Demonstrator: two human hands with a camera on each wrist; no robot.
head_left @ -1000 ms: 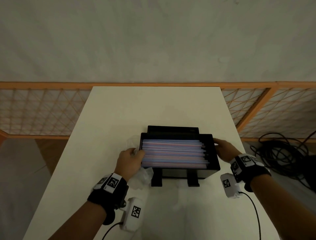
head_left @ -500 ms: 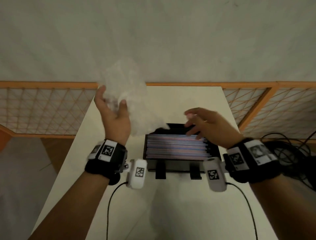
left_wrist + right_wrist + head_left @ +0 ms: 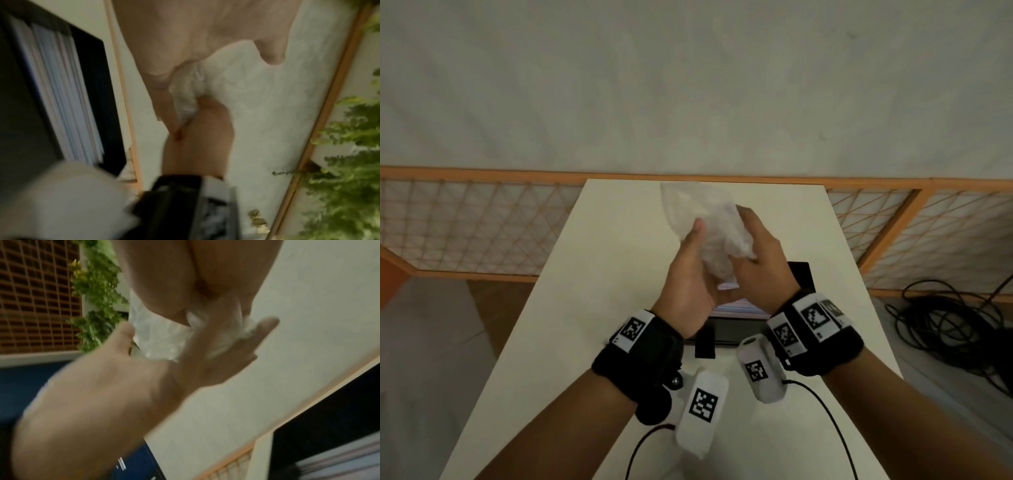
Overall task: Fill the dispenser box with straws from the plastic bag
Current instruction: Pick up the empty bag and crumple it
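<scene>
My left hand (image 3: 688, 270) and right hand (image 3: 758, 260) are raised together over the table, both gripping a crumpled clear plastic bag (image 3: 705, 219) between them. The bag looks empty of straws. Under my hands stands the black dispenser box (image 3: 800, 278), mostly hidden by them, and a strip of pastel straws (image 3: 736, 306) shows inside it. The left wrist view shows the straws (image 3: 61, 91) lying side by side in the box (image 3: 96, 97), with the bag (image 3: 186, 95) squeezed between my palms. In the right wrist view the bag (image 3: 156, 340) sits between my right thumb and fingers.
The white table (image 3: 619, 240) runs to an orange lattice railing (image 3: 465, 219) at its far end. Black cables (image 3: 941, 322) are coiled on the floor at the right. A cable trails from each wrist camera over the near table.
My left hand lifted the bag from beside the box, high to the left, then brought it to the centre. My right hand left the box's right side and took hold of the bag.
</scene>
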